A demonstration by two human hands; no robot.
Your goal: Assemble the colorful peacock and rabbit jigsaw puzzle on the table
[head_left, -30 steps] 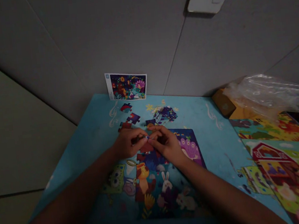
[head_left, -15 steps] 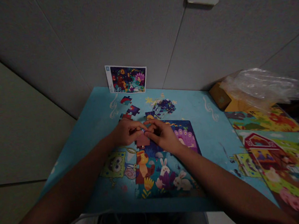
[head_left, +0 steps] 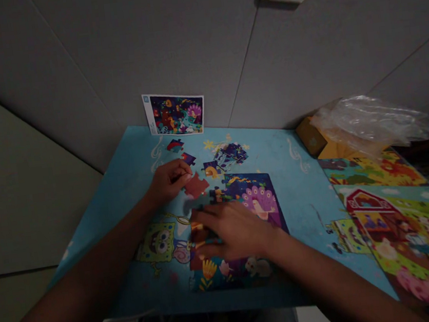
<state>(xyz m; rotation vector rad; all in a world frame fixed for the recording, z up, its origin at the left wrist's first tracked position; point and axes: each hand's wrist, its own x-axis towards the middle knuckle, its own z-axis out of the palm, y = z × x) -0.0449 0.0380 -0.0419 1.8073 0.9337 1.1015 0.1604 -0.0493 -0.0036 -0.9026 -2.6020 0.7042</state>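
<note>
My left hand is closed, its thumb and fingers pinching a reddish-brown jigsaw piece by its left edge, just above the table. Below and to the right lies a partly assembled jigsaw puzzle with a pink peacock, rabbits and flowers. My right hand rests palm down across the puzzle's left and middle part, fingers spread, hiding much of the picture. A loose piece with a yellow-orange shape sits above the puzzle. Near my left fingers is a dark blue and red piece, partly hidden.
A reference picture card leans on the wall. Another red and blue piece and a pile of dark blue pieces lie toward the back of the blue table. At right are a box, clear plastic and a farm puzzle.
My hands have come apart. The left has moved slightly up and left with the reddish-brown piece; the right has dropped down onto the puzzle, fingers spreading. The view has shifted a little.
</note>
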